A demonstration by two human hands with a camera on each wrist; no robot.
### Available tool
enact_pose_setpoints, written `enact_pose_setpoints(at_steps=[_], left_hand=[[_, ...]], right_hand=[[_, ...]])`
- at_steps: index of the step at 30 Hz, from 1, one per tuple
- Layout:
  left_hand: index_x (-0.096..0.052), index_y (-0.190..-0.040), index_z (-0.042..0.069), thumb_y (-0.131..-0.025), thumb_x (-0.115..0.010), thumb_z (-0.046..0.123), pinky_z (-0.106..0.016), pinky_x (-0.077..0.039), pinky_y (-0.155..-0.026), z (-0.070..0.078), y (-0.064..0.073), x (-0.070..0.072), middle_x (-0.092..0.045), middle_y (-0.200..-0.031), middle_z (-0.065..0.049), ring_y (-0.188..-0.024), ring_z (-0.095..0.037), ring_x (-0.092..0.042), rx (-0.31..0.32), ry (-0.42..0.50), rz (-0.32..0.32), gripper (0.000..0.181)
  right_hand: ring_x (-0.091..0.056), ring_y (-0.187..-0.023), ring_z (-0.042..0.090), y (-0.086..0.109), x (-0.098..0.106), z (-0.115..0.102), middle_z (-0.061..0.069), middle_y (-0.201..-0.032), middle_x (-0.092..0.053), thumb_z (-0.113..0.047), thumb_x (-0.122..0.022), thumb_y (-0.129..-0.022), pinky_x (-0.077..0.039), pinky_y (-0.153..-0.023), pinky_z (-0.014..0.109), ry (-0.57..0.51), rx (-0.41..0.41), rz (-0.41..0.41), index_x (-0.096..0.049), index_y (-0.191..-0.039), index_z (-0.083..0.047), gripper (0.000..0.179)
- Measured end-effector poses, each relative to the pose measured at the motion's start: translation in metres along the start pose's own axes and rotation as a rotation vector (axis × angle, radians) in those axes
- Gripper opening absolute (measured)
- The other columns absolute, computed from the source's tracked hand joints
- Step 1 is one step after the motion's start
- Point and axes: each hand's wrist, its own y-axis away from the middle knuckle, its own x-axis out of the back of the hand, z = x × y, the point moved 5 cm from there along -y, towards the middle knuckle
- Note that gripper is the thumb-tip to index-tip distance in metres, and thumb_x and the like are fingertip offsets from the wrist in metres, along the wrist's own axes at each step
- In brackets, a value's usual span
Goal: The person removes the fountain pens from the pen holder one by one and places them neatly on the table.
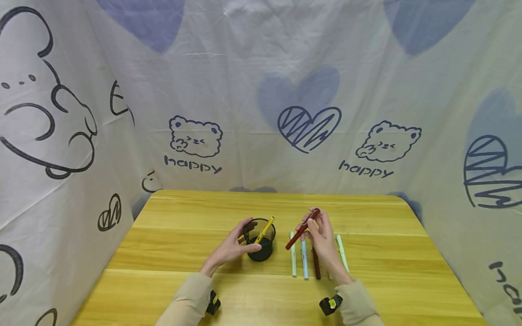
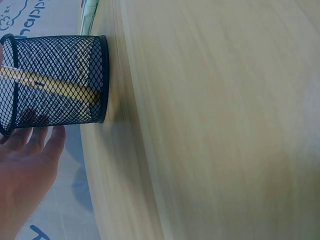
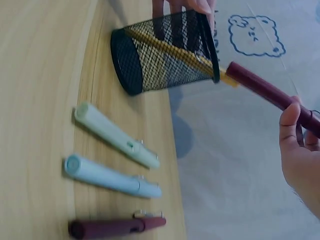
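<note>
My left hand (image 1: 231, 248) holds a black mesh pen holder (image 1: 261, 254), thumb at the near side and fingers round the far side. The holder stands upright on the table, and a yellow pen (image 1: 266, 230) leans inside it with its end above the rim. To the right, my right hand (image 1: 322, 235) pinches a dark red pen (image 3: 260, 89) between thumb and fingers. That pen is tilted in the air, its lower end pointing toward the holder and apart from it. Beneath the hand lie a pale green pen (image 1: 293, 256), a light blue pen (image 1: 304, 259) and another dark red pen (image 1: 316, 265).
A second pale green pen (image 1: 341, 251) lies right of the right hand, which partly hides the row. The wooden table (image 1: 183, 217) ends at a printed cloth (image 1: 244, 90) at the back and sides. Each wrist wears a black device.
</note>
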Motion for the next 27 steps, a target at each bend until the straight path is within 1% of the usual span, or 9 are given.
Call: enact_pose_setpoints(at_steps=[4, 10, 14, 16, 19, 23, 25, 26, 27], left_hand=[[-0.022, -0.16, 0.011, -0.089, -0.078, 0.02, -0.06, -0.023, -0.125, -0.001, 0.0, 0.0, -0.036, -0.162, -0.016, -0.153, -0.04, -0.026, -0.001, -0.002, 0.0, 0.091], [-0.022, -0.16, 0.011, -0.089, -0.078, 0.02, -0.06, -0.023, -0.125, -0.001, -0.001, 0.0, -0.036, -0.162, -0.016, -0.154, -0.04, -0.025, -0.005, 0.0, -0.005, 0.091], [-0.022, -0.16, 0.01, -0.089, -0.078, 0.02, -0.06, -0.023, -0.124, -0.001, 0.0, 0.0, -0.036, -0.162, -0.016, -0.154, -0.04, -0.025, -0.008, -0.004, -0.005, 0.091], [-0.022, -0.16, 0.01, -0.089, -0.078, 0.02, -0.06, -0.024, -0.124, -0.001, 0.0, 0.0, -0.036, -0.162, -0.016, -0.153, -0.04, -0.025, -0.009, -0.004, -0.004, 0.09], [-0.022, -0.16, 0.01, -0.089, -0.078, 0.019, -0.06, -0.024, -0.124, -0.001, 0.0, 0.0, -0.036, -0.162, -0.016, -0.153, -0.04, -0.026, -0.009, -0.001, -0.002, 0.09], [-0.022, -0.16, 0.01, -0.089, -0.078, 0.019, -0.06, -0.023, -0.124, -0.001, 0.0, 0.0, -0.035, -0.162, -0.016, -0.153, -0.04, -0.026, -0.009, 0.0, -0.003, 0.09], [-0.022, -0.16, 0.01, -0.089, -0.078, 0.019, -0.06, -0.023, -0.124, -0.001, 0.0, 0.0, -0.035, -0.162, -0.016, -0.153, -0.04, -0.026, -0.008, 0.0, -0.003, 0.091], [-0.022, -0.16, 0.01, -0.089, -0.078, 0.019, -0.06, -0.023, -0.124, -0.001, 0.0, 0.0, -0.035, -0.162, -0.016, -0.153, -0.04, -0.026, -0.007, -0.002, -0.004, 0.091], [-0.022, -0.16, 0.01, -0.089, -0.078, 0.019, -0.06, -0.024, -0.124, -0.001, 0.0, 0.0, -0.035, -0.162, -0.016, -0.153, -0.04, -0.026, -0.006, -0.003, -0.003, 0.091]], right_hand=[[-0.067, -0.088, 0.01, 0.005, 0.011, -0.004, -0.004, -0.108, -0.056, -0.014, -0.039, -0.109, -0.052, -0.06, 0.017, 0.042, -0.018, -0.004, -0.04, -0.138, -0.013, 0.028], [-0.067, -0.081, 0.011, 0.008, 0.032, -0.004, -0.003, -0.103, -0.06, -0.008, -0.041, -0.108, -0.049, -0.056, 0.014, 0.06, 0.028, 0.019, -0.045, -0.138, -0.007, 0.03], [-0.066, -0.077, 0.009, 0.013, 0.046, -0.004, -0.004, -0.101, -0.062, -0.005, -0.042, -0.107, -0.046, -0.054, 0.013, 0.115, 0.028, 0.034, -0.048, -0.139, -0.002, 0.033], [-0.066, -0.075, 0.008, 0.015, 0.052, -0.004, -0.005, -0.1, -0.062, -0.006, -0.044, -0.107, -0.045, -0.053, 0.012, 0.148, 0.002, 0.049, -0.05, -0.139, -0.001, 0.033], [-0.067, -0.075, 0.006, 0.019, 0.061, -0.003, -0.007, -0.099, -0.064, -0.01, -0.047, -0.107, -0.044, -0.054, 0.012, 0.182, -0.059, 0.085, -0.052, -0.139, -0.001, 0.034], [-0.068, -0.075, 0.003, 0.023, 0.073, -0.001, -0.008, -0.099, -0.067, -0.014, -0.052, -0.105, -0.054, -0.062, 0.014, 0.196, -0.153, 0.137, -0.049, -0.141, 0.007, 0.042], [-0.068, -0.074, 0.003, 0.025, 0.079, 0.0, -0.01, -0.097, -0.069, -0.015, -0.054, -0.104, -0.056, -0.063, 0.016, 0.207, -0.186, 0.162, -0.054, -0.138, 0.003, 0.038], [-0.068, -0.073, 0.003, 0.025, 0.083, 0.001, -0.01, -0.097, -0.07, -0.015, -0.055, -0.104, -0.058, -0.064, 0.016, 0.212, -0.199, 0.17, -0.054, -0.137, 0.003, 0.037], [-0.068, -0.073, 0.003, 0.026, 0.086, 0.001, -0.011, -0.096, -0.071, -0.015, -0.056, -0.104, -0.057, -0.063, 0.016, 0.227, -0.207, 0.179, -0.054, -0.136, 0.004, 0.037]])
